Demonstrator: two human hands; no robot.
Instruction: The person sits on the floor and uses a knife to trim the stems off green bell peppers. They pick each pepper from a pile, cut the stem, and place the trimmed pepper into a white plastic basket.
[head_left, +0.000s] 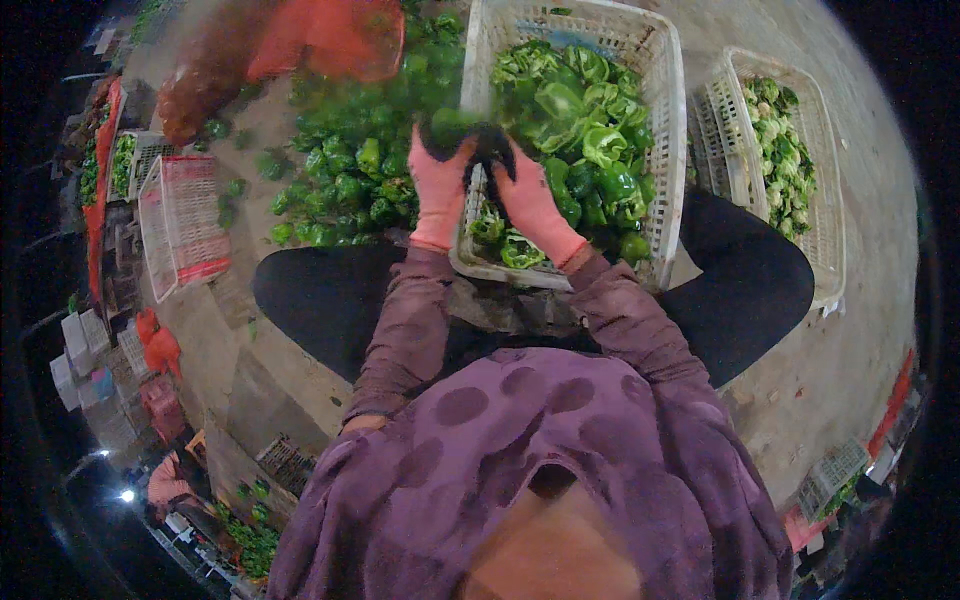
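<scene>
Both hands wear pink gloves with dark palms and fingers. My left hand (441, 176) is shut around a blurred green pepper (452, 124), just left of the crate's rim. Against it, at that rim, is my right hand (525, 191), its fingers curled; whether it grips the pepper too cannot be told. A white plastic crate (666, 150) stands between my knees, holding split and whole green peppers (604, 142). On the floor to its left lies a large heap of whole green peppers (349, 187).
Right of my knee, a second white crate (832, 187) holds pale green trimmings (776, 157). A white and red crate (184, 221) lies at left. Red mesh sacks (330, 37) lie beyond the heap. At lower left a person in a striped top (169, 484) is near more green produce.
</scene>
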